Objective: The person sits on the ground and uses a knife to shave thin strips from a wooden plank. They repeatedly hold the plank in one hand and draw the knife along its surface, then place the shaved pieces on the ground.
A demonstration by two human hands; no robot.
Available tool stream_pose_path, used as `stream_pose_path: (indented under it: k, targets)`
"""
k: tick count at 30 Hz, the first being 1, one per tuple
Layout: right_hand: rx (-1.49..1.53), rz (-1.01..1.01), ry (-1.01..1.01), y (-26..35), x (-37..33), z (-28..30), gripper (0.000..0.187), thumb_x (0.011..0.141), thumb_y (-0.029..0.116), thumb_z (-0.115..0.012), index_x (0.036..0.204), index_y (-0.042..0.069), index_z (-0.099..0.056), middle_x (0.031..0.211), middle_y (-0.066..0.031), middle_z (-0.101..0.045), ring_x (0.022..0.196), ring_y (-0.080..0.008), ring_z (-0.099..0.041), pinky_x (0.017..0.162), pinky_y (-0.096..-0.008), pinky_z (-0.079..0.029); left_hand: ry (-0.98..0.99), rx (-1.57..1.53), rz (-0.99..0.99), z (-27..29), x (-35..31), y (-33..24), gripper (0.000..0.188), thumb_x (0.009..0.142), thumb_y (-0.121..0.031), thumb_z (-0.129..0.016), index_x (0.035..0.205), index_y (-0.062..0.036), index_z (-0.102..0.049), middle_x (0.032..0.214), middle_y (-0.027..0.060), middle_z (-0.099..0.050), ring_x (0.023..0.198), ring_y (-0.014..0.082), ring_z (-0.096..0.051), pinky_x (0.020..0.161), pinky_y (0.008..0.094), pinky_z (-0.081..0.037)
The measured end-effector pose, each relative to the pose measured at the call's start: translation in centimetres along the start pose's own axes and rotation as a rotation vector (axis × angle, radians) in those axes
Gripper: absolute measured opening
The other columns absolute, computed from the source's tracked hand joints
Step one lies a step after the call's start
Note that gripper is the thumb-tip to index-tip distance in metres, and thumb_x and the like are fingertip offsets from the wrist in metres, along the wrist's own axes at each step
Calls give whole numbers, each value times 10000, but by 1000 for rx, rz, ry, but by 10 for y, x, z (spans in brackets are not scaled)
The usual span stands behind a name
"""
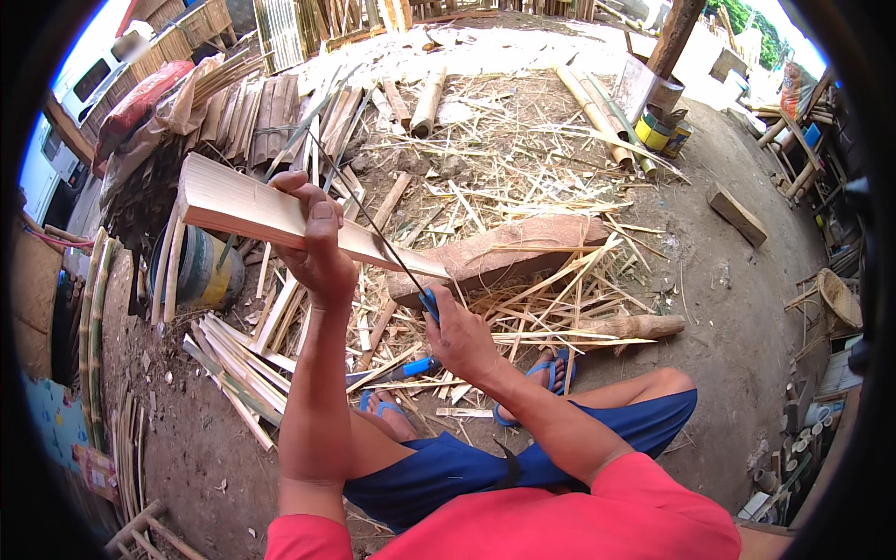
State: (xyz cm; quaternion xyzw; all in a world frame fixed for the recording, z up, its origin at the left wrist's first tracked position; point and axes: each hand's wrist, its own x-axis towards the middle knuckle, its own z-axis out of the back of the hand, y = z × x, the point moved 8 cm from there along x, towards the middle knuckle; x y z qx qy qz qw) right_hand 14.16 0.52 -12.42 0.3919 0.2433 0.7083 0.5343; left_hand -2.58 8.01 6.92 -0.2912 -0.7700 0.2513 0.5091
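My left hand (322, 233) is wrapped round a pale bamboo slat (238, 198), holding it up at a slant with its broad end at the upper left. The slat's far end tapers down toward a thick wooden block (523, 252) on the ground; whether they touch I cannot tell. My right hand (459, 336) grips the blue handle of a long knife (378, 233). Its thin dark blade, seen nearly edge-on, crosses the slat and points up and left. A second blue-handled tool (417, 368) lies on the ground beside my sandalled feet.
Split bamboo strips (247, 364) lie to the left, near a bucket (210, 271). Bamboo shavings surround the block. Bamboo poles (597, 112) and paint cans (655, 129) stand farther off by a post (677, 37). A short timber (737, 215) lies at right.
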Motion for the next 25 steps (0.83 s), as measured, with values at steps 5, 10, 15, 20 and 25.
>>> stream_pose_path:
  k: [5, 10, 15, 20, 25]
  targets:
    - [-254, -769, 311, -157, -46, -50, 358, 952, 219, -523, 1229, 18, -414, 923, -306, -685, 874, -480, -680, 780, -584, -511, -27, 15, -22, 7, 7, 1, 436, 845, -96, -537, 1248, 34, -433, 798, 5, -470, 681, 76, -419, 678, 234, -387]
    - [-121, -504, 145, -171, -55, -72, 319, 950, 222, -542, 1192, 49, -428, 866, -299, -664, 834, -509, -644, 752, -590, -486, -54, 158, -7, 21, -1, 26, 439, 906, -170, -560, 1263, 42, -417, 786, 24, -467, 667, 99, -436, 654, 252, -398]
    - [-180, -744, 165, -203, -98, -81, 419, 943, 233, -560, 1288, 64, -392, 889, -297, -671, 868, -505, -648, 763, -589, -492, -42, 95, 51, 43, -12, 72, 511, 935, -215, -641, 1324, 7, -395, 846, -20, -480, 717, 63, -431, 696, 224, -382]
    - [-202, -798, -26, -235, -114, -31, 375, 956, 241, -553, 1268, 81, -420, 916, -276, -686, 896, -491, -654, 774, -578, -494, 285, 506, 616, 57, -78, 174, 530, 951, -104, -608, 1417, -16, -371, 1252, 130, -530, 1164, 205, -515, 1032, 356, -402]
    - [-187, -850, -417, -247, -111, 26, 375, 956, 223, -554, 1264, 68, -408, 920, -285, -679, 876, -499, -646, 773, -593, -477, -304, 305, 578, 146, -27, 173, 698, 922, -128, -713, 1483, -151, -300, 1291, 139, -490, 1060, 267, -587, 867, 408, -578]
